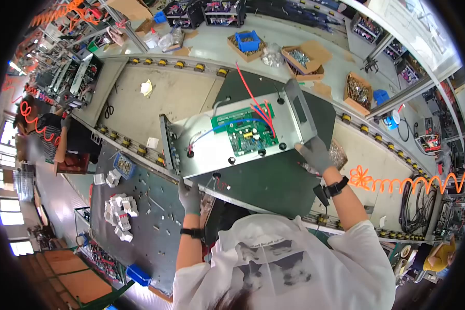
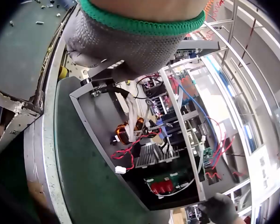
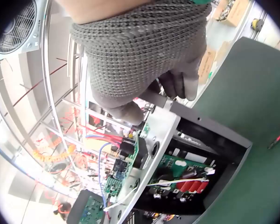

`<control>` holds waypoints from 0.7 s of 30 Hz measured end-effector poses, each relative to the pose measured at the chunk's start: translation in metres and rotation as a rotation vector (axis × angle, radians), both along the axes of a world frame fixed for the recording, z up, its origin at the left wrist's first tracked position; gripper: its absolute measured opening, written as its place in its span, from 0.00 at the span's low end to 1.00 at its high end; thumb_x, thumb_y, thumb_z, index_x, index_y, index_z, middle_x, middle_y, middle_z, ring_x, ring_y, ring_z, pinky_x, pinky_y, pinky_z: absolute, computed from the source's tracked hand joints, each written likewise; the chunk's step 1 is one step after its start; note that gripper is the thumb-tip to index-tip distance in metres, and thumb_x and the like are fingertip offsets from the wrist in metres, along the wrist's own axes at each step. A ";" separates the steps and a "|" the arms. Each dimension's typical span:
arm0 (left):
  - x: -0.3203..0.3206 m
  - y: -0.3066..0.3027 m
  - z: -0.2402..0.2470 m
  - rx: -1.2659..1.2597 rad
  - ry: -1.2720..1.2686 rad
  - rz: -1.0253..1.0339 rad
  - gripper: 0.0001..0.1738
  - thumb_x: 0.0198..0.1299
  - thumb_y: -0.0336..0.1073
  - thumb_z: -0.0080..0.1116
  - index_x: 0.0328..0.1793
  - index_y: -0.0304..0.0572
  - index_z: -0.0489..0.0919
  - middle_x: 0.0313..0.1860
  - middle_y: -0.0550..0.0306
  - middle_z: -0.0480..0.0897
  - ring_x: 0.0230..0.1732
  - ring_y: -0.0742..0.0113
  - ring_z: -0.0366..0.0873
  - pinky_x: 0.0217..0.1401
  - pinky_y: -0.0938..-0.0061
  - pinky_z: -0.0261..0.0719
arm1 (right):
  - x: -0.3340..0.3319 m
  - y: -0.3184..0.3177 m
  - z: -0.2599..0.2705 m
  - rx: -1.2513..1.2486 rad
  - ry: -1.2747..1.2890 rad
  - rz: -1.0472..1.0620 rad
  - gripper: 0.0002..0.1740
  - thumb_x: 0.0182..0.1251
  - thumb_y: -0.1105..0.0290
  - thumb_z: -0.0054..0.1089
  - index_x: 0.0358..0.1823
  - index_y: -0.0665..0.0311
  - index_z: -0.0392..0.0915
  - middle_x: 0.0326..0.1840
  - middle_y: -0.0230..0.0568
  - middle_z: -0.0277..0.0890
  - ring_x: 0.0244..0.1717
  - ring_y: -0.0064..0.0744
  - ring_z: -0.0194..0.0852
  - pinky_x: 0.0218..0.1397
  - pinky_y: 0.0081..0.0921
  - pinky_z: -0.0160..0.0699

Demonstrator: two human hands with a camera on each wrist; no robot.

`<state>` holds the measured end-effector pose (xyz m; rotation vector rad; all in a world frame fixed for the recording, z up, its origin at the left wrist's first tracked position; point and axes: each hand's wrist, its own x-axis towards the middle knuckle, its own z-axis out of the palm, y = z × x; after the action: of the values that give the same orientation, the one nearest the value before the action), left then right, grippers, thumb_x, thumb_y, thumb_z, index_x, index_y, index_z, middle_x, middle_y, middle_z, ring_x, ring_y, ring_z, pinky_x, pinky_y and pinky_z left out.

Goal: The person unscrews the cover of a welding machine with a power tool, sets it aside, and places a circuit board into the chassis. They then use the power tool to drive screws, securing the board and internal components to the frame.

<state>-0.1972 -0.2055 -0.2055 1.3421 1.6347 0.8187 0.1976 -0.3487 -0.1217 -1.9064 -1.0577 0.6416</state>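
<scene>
An open metal equipment chassis [image 1: 206, 164] lies tilted over a dark green board [image 1: 274, 191], a green circuit board [image 1: 250, 132] with red and blue wires on its top plate. My gloved left hand [image 1: 189, 197] grips the chassis's left end, at the panel with connectors. At the other end, my gloved right hand [image 1: 316, 155] holds the corner of the bent end plate [image 1: 300, 111], fingers curled over its edge in the right wrist view. Inside the chassis, the left wrist view shows a copper-wound coil [image 2: 127, 133], a finned heatsink [image 2: 154, 154] and red-and-white wiring.
Yellow rollers [image 1: 179, 64] edge the conveyor line. A grey table [image 1: 155, 227] at lower left bears white blocks [image 1: 121, 212] and scattered small parts. Boxes of screws [image 1: 357, 90] stand beyond the line. An orange coiled hose [image 1: 398, 183] hangs at right. Another person [image 1: 51, 132] works at far left.
</scene>
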 end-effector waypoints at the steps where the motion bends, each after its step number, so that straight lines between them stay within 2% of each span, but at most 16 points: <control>1: -0.006 0.007 -0.025 0.194 0.101 -0.018 0.34 0.50 0.38 0.61 0.63 0.26 0.68 0.29 0.52 0.75 0.31 0.61 0.70 0.38 0.67 0.71 | -0.003 0.005 0.012 -0.106 -0.008 -0.032 0.29 0.57 0.58 0.62 0.54 0.70 0.69 0.43 0.53 0.76 0.44 0.42 0.78 0.44 0.35 0.75; 3: 0.005 0.010 -0.005 0.101 0.316 -0.029 0.27 0.53 0.39 0.59 0.57 0.30 0.72 0.33 0.46 0.77 0.33 0.51 0.73 0.40 0.61 0.72 | 0.004 0.017 0.009 -0.185 -0.017 -0.054 0.27 0.57 0.59 0.62 0.53 0.71 0.70 0.40 0.53 0.78 0.42 0.43 0.79 0.44 0.35 0.76; 4: 0.004 0.009 -0.003 0.102 0.332 -0.027 0.27 0.53 0.39 0.59 0.57 0.30 0.72 0.33 0.46 0.77 0.33 0.51 0.73 0.40 0.61 0.72 | 0.005 0.017 -0.003 -0.165 -0.050 -0.078 0.25 0.57 0.61 0.60 0.51 0.71 0.71 0.36 0.54 0.78 0.39 0.46 0.80 0.42 0.36 0.76; 5: 0.005 0.011 -0.004 0.135 0.412 -0.015 0.22 0.55 0.39 0.57 0.53 0.32 0.73 0.34 0.42 0.77 0.35 0.46 0.74 0.41 0.58 0.72 | 0.007 0.018 -0.010 -0.143 -0.087 -0.104 0.23 0.57 0.62 0.59 0.49 0.71 0.72 0.31 0.55 0.78 0.36 0.50 0.80 0.40 0.37 0.77; 6: 0.005 0.014 -0.006 0.168 0.490 -0.005 0.18 0.58 0.39 0.54 0.50 0.34 0.74 0.35 0.39 0.77 0.37 0.41 0.74 0.43 0.55 0.71 | 0.006 0.018 -0.008 -0.138 -0.079 -0.102 0.23 0.57 0.62 0.59 0.49 0.71 0.72 0.31 0.55 0.78 0.36 0.50 0.80 0.40 0.37 0.77; 9: 0.004 0.019 -0.011 0.257 0.599 -0.004 0.16 0.61 0.39 0.50 0.49 0.35 0.74 0.38 0.36 0.78 0.41 0.36 0.74 0.45 0.51 0.71 | 0.002 0.021 -0.002 -0.165 -0.129 -0.120 0.20 0.56 0.67 0.56 0.49 0.71 0.73 0.27 0.57 0.77 0.32 0.55 0.78 0.37 0.39 0.77; 15: 0.012 0.020 -0.004 0.271 0.580 0.041 0.15 0.61 0.37 0.49 0.48 0.34 0.75 0.42 0.35 0.78 0.45 0.36 0.74 0.48 0.50 0.70 | -0.005 0.017 -0.012 -0.058 -0.115 -0.196 0.26 0.52 0.71 0.54 0.56 0.67 0.72 0.24 0.55 0.76 0.28 0.55 0.77 0.34 0.41 0.76; 19: -0.001 0.035 -0.016 0.320 0.593 0.009 0.16 0.63 0.37 0.47 0.50 0.34 0.75 0.43 0.34 0.78 0.47 0.34 0.73 0.49 0.51 0.69 | -0.022 0.007 0.008 -0.070 -0.050 -0.226 0.28 0.52 0.73 0.54 0.59 0.68 0.70 0.20 0.51 0.73 0.23 0.49 0.76 0.30 0.36 0.76; 21: -0.005 0.041 -0.013 0.223 0.695 -0.054 0.16 0.63 0.37 0.48 0.51 0.33 0.75 0.42 0.33 0.78 0.45 0.36 0.74 0.48 0.54 0.70 | -0.030 0.002 0.006 -0.084 -0.008 -0.247 0.28 0.52 0.74 0.53 0.59 0.69 0.70 0.18 0.50 0.72 0.21 0.47 0.76 0.29 0.33 0.75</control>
<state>-0.2022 -0.1640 -0.2182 1.9701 2.0527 0.5343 0.1678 -0.3463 -0.1155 -2.0723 -0.7931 0.5446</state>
